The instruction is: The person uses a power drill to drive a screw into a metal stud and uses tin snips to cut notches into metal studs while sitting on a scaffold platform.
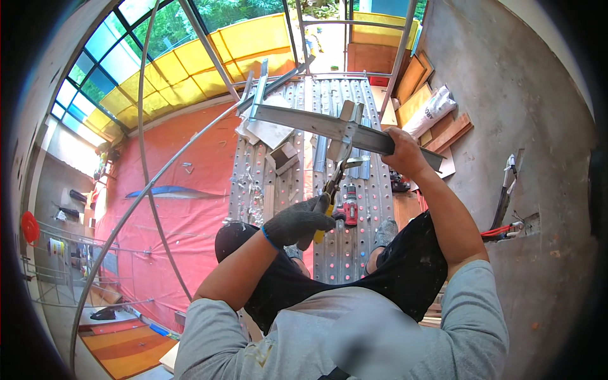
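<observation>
My left hand (296, 221), in a dark glove, is closed round the yellow handles of a pair of tin snips (331, 188). The snips point up and away from me, their jaws at a cut, bent flap (348, 132) on a grey metal channel (294, 118). Whether the blades bite into the metal I cannot tell. My bare right hand (405, 152) grips the channel near its right end, holding it crosswise above the platform. Below the snips a red and black cordless drill (350, 206) rests between my feet.
I sit on a perforated metal scaffold platform (345, 253) strewn with offcuts, including a short box-shaped piece (283, 157) and board scraps (271, 132). Scaffold poles (149, 183) cross on the left above red floor sheeting (171, 221). Boards and a white sack (430, 111) lean by the right wall.
</observation>
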`<action>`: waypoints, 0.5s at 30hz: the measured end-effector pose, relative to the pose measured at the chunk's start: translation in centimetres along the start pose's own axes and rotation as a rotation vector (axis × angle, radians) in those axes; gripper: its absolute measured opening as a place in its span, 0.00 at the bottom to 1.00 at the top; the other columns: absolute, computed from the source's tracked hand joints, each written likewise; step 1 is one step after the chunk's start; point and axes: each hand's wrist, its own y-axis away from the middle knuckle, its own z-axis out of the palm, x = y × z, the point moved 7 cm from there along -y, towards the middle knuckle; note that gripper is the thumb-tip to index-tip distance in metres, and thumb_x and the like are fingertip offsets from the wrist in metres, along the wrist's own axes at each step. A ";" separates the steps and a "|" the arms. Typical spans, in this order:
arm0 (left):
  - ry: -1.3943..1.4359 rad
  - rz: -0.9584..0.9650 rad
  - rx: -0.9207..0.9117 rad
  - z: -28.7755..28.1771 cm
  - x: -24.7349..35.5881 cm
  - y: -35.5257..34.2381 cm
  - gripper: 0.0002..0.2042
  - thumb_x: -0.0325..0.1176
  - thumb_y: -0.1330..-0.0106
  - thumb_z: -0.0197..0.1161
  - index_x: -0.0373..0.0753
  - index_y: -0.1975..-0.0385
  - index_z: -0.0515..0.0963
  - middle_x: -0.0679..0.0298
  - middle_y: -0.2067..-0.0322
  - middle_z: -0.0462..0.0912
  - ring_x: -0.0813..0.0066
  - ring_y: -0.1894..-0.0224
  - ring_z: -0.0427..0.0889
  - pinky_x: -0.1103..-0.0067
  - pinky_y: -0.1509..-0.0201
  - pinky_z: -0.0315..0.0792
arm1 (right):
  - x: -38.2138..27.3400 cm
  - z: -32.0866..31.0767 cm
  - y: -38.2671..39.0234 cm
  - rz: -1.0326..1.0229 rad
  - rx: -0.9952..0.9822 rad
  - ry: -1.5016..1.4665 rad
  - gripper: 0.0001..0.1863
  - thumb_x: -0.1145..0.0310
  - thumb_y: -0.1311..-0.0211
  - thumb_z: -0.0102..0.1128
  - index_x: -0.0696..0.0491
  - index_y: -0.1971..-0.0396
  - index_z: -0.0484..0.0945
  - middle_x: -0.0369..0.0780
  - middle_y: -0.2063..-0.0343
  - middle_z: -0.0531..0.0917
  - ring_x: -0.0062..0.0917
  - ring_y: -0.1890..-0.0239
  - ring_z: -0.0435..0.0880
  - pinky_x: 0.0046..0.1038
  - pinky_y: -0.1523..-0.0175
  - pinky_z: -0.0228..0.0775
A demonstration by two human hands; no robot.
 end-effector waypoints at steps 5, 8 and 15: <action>0.178 0.068 -0.050 -0.2 -2.1 -0.1 0.21 0.35 0.42 0.70 0.34 0.50 0.77 0.57 0.55 0.81 0.61 0.50 0.83 0.68 0.43 0.76 | -1.3 -0.1 0.1 -0.091 0.059 0.038 0.29 0.71 0.57 0.73 0.56 0.50 0.77 0.48 0.54 0.82 0.46 0.46 0.81 0.42 0.39 0.71; 0.086 0.111 -0.047 -0.5 -1.5 -0.1 0.24 0.36 0.43 0.70 0.34 0.47 0.77 0.57 0.54 0.81 0.63 0.50 0.83 0.67 0.43 0.76 | -1.9 0.5 0.2 -0.110 0.045 0.051 0.30 0.70 0.57 0.73 0.56 0.50 0.77 0.48 0.54 0.82 0.45 0.46 0.81 0.42 0.39 0.71; 0.252 0.002 -0.088 -1.0 -3.6 0.8 0.29 0.38 0.42 0.70 0.33 0.42 0.73 0.57 0.53 0.81 0.66 0.49 0.81 0.70 0.43 0.74 | 0.2 0.3 -0.4 -0.007 0.118 0.007 0.30 0.69 0.57 0.74 0.56 0.49 0.76 0.49 0.56 0.82 0.47 0.49 0.82 0.39 0.41 0.74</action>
